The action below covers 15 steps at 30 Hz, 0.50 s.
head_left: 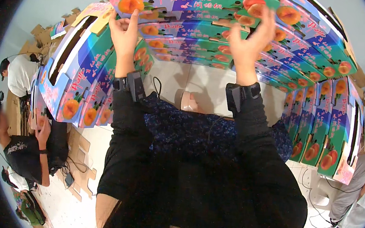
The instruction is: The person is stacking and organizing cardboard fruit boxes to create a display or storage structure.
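Note:
In front of me stands a stack of fruit cartons in pink, blue and green, printed with peaches. My left hand (125, 31) is raised at the left end of the top carton (188, 4). Its thumb and forefinger are apart, the other fingers are partly curled, and nothing shows between them. Near the right part of the same carton is my right hand (251, 43), fingers spread and slightly blurred, holding nothing. Whether either hand touches the carton I cannot tell. Both wrists carry black strapped devices.
More cartons are stacked at my left (78, 75), at the right front (317, 34) and at my right (322, 127). Flattened cardboard (82, 161) lies on the floor at the left. People (25, 151) work at the left, and another person (361, 197) is at the right by loose cables.

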Available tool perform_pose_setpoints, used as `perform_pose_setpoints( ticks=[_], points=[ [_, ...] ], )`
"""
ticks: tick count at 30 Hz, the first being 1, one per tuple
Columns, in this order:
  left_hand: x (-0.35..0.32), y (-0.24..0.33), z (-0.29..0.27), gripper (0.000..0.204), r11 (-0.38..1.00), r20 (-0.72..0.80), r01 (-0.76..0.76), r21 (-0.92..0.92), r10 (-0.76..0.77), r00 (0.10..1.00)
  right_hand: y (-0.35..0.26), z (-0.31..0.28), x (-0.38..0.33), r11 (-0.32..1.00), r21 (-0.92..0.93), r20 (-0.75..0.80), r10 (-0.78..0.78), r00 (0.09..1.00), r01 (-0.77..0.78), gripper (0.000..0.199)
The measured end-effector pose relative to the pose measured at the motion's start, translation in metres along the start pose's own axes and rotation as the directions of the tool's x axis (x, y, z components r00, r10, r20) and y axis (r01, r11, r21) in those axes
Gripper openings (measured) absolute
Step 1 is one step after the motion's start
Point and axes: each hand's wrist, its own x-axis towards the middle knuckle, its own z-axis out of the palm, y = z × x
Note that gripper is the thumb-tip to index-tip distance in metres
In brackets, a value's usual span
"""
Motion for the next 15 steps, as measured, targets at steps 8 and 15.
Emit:
perform_pose_setpoints(
  ticks=[8,15],
  points=[
    [-0.002,0.014,-0.003,0.073,0.959,0.157,0.139,-0.245,-0.103,0.982,0.023,0.001,-0.008,0.95,0.22,0.0,0.227,0.974,-0.222,0.083],
    [-0.007,0.015,-0.004,0.063,0.964,0.155,0.121,-0.238,-0.085,0.984,0.029,0.0,-0.01,0.974,0.141,0.079,0.169,0.982,-0.179,0.088]
  ],
)
